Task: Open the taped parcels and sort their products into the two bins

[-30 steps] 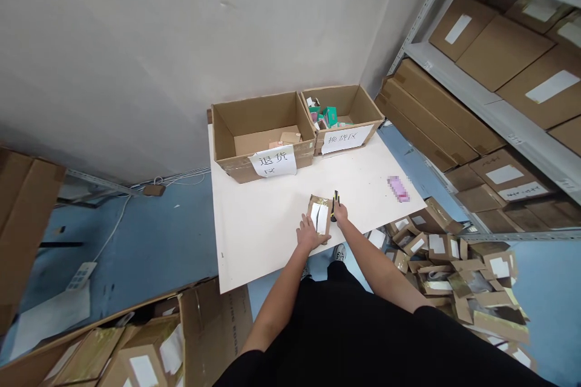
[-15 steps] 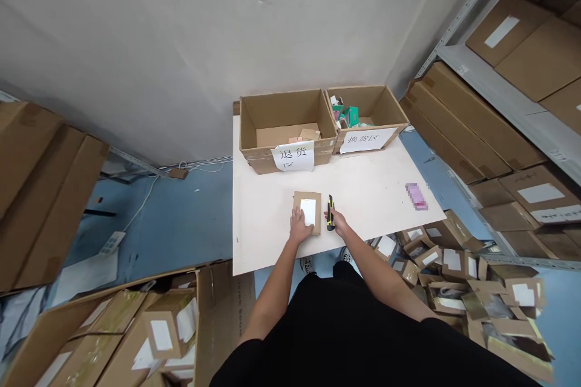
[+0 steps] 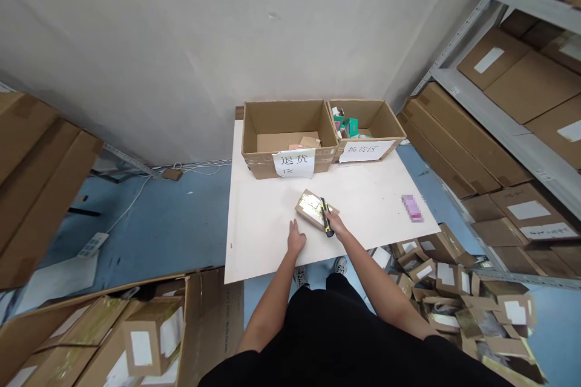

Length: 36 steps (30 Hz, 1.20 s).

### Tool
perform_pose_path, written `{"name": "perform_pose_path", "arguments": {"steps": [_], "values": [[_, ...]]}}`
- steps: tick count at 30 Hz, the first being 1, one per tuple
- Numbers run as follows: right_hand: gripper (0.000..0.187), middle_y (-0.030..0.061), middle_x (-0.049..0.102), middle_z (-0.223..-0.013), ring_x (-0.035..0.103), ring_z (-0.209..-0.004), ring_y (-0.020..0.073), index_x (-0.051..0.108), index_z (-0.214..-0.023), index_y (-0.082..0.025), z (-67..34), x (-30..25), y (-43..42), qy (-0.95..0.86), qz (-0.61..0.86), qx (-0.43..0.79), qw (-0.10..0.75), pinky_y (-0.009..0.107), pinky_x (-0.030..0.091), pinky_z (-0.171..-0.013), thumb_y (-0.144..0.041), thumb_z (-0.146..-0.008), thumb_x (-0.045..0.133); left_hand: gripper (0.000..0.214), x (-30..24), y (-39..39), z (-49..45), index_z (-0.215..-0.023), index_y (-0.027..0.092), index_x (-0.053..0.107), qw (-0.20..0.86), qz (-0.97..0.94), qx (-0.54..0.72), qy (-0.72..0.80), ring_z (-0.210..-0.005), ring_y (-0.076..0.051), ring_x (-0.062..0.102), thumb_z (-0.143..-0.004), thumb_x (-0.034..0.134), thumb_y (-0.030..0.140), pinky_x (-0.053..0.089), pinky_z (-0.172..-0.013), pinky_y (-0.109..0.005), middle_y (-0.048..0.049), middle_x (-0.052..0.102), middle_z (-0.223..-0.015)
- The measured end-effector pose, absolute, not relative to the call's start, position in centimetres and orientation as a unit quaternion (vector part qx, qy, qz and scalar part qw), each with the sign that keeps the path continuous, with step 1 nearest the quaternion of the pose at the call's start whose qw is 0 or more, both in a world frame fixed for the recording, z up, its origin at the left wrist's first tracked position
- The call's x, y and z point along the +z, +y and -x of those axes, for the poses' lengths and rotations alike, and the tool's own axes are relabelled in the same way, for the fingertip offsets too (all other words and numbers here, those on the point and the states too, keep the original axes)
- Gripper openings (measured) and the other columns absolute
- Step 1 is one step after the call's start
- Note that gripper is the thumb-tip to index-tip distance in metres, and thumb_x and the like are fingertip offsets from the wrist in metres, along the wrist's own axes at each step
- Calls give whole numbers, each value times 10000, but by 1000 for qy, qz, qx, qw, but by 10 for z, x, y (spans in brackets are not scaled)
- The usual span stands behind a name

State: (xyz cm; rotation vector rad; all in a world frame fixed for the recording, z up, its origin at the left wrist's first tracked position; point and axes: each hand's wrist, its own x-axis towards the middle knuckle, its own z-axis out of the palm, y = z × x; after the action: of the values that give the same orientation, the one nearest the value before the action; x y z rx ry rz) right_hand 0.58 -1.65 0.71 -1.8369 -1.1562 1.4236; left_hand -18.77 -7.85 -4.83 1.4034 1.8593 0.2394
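Note:
A small cardboard box lies turned at an angle on the white table. Its top shows a white label and shiny patches of tape. My right hand is closed around a black and yellow utility knife, which lies across the box's right part. Whether its blade touches the cardboard I cannot tell. Just off the box's lower left side, my left hand is open, with a finger or two stretched forward and nothing in it.
Two large labelled cartons stand at the back: a left carton with a few small boxes, and a right carton with green packages. A blurred pink item lies at right. Opened boxes pile on the floor; a big carton stands lower left.
The small box has been turned over or round and now lies diagonally. My left hand has come off it, down and left. My right hand brought the knife over the box.

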Motion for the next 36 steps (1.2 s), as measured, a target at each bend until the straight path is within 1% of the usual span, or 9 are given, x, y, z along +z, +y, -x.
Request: {"name": "perform_pose_path", "arguments": {"steps": [4,7,12,16,20,24,30,33,36], "values": [[455,61,765,-1053,697,-1074,257,710,-988,-214,-2,2,-24,-448,697,505,242,324,544,-920,-638,-954,549,795,-30,-55,188,-1719,170,186,303,-621,140,710,-1657,-240,185,-995,464,345,303,-1318,-397,-107,228,-1787],[440,55,757,-995,722,-975,236,682,-1009,-205,-5,5,-19,-449,707,490,243,289,561,-808,-601,-989,492,883,-17,-28,163,-1721,127,150,305,-639,98,700,-1673,-270,78,-994,488,499,323,-1301,-428,-136,147,-1802],[378,45,772,-1062,725,-712,184,600,-1304,-222,-10,20,4,-523,697,448,199,282,552,-708,-443,-1055,423,991,-15,1,131,-1719,125,170,303,-587,10,750,-1671,-343,-21,-937,581,573,320,-1284,-490,-168,33,-1805],[546,49,779,-1170,740,-992,245,460,-1559,-290,0,33,28,-661,665,340,77,313,523,-883,-272,-1016,510,964,-17,11,149,-1712,202,228,318,-625,-13,712,-1669,-344,-56,-914,623,570,274,-1295,-525,-118,-4,-1813],[590,75,730,-1349,700,-1163,268,431,-1606,-306,22,37,47,-713,628,311,15,322,486,-953,-211,-1026,484,1002,-13,16,179,-1717,229,182,334,-672,-20,660,-1673,-315,-48,-899,636,587,219,-1308,-558,-100,-23,-1812],[639,119,740,-1311,698,-1173,293,412,-1627,-268,41,31,52,-717,627,302,-28,335,477,-952,-190,-1004,528,1082,-9,17,191,-1727,216,86,343,-681,-25,646,-1673,-298,-55,-885,657,586,199,-1316,-543,-115,-37,-1808],[872,159,741,-1271,695,-1185,325,385,-1657,-245,51,16,41,-710,640,290,-54,348,485,-939,-226,-872,764,1255,-12,22,198,-1729,276,52,351,-698,-51,622,-1669,-326,-62,-767,788,604,159,-1321,-577,-97,-47,-1810],[966,142,755,-1239,704,-1169,318,425,-1636,-260,50,9,34,-683,663,305,-22,346,496,-947,-287,-780,873,1254,-14,24,200,-1729,313,67,357,-688,-53,630,-1666,-360,-39,-750,803,581,173,-1313,-604,-74,-7,-1815],[997,148,760,-1239,706,-1175,330,422,-1639,-253,46,10,32,-690,654,306,-49,350,507,-932,-278,-759,890,1227,-15,23,200,-1727,349,81,360,-682,-47,635,-1665,-375,-27,-755,797,564,187,-1307,-617,-47,13,-1817]]}}
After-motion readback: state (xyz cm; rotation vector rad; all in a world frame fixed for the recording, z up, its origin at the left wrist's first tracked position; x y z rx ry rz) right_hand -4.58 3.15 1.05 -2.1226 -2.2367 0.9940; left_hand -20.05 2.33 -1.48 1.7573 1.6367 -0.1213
